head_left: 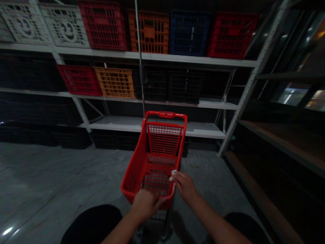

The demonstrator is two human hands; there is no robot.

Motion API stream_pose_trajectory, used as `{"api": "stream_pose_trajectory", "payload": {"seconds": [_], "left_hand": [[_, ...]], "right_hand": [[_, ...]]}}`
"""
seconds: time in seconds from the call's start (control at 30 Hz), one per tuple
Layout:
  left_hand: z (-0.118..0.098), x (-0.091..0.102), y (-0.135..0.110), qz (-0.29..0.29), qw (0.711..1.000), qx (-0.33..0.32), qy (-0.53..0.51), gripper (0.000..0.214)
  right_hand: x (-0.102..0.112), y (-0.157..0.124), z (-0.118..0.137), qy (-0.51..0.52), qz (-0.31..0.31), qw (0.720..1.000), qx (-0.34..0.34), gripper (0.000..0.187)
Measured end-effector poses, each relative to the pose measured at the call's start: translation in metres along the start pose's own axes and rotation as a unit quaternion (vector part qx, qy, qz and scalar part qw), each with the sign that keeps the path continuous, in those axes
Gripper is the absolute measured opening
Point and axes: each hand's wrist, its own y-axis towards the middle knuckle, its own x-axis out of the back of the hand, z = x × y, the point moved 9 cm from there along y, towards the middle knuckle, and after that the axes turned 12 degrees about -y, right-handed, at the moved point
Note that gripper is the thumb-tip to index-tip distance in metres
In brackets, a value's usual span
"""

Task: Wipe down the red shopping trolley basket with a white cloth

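Red plastic shopping basket [134, 179] on a wheeled trolley frame [159, 217] at 12 o'clock, directly under both hands, with a red handle [166, 114] along its far rim and a thin metal pole [140, 44] rising behind it. Inside the basket, only the red mesh floor in view: no crate and no goods among its contents, and none carried in either hand.

Left hand [146, 205] at the basket's near rim, around 6 o'clock, fingers curled down and closed over the edge. Right hand [185, 185] at about 4 o'clock, just beside the right rim, fingers bunched around a small white object [173, 174], too small and dim to name; no telling whether it is pinched or merely touching. Black trousers [92, 223] at the bottom edge of the view.

Ahead at 12 o'clock, white steel shelving [157, 57] in tiers. On the top shelf, white fretwork crates [66, 27], then a red crate [103, 25], an orange crate [148, 32], a blue crate [189, 34] and another red crate [232, 35]. On the tier below, a red crate [79, 80], an orange crate [114, 82] and black crates [185, 87], all in place on the shelves. Dark wooden shelving [286, 142] at 3 o'clock; grey concrete floor [63, 176] at 9 o'clock.
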Motion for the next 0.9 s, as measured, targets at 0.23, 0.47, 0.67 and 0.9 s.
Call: {"api": "stream_pose_trajectory", "payload": {"seconds": [0.23, 0.47, 0.67, 0.9], "left_hand": [[0.004, 0.002, -0.007, 0.005, 0.999, -0.039, 0.026, 0.054], [0.013, 0.000, -0.005, 0.008, 0.997, -0.068, 0.035, 0.053], [0.023, 0.002, -0.004, 0.004, 0.993, -0.106, 0.057, 0.050], [0.026, 0.006, -0.005, 0.006, 0.991, -0.128, 0.046, 0.050]], "right_hand": [[0.000, 0.004, 0.014, 0.003, 0.048, 0.997, 0.064, 0.021], [-0.003, 0.034, -0.017, -0.063, -0.003, 0.998, -0.024, 0.021], [-0.031, -0.023, 0.066, -0.013, 0.076, 0.992, 0.096, 0.018], [-0.015, 0.045, -0.019, -0.088, 0.045, 0.994, 0.041, 0.016]]}}
